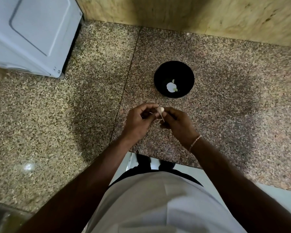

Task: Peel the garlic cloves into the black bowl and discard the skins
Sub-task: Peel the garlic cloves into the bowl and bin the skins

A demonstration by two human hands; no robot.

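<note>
While both hands pinch 1 garlic clove, left hand and right hand gripping narrowly, its papery skin looks light, brittle, best peeled from the tip.

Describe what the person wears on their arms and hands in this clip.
Both forearms are bare, no sleeves or gloves in view. The right hand has a thin pale beaded bracelet at the wrist. The left hand shows no jewellery. A white shirt covers the torso.

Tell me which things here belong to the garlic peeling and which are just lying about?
Part of the job:
garlic clove, pinched between left hand and right hand
black bowl with peeled garlic

Just there:
white appliance
granite counter
</note>
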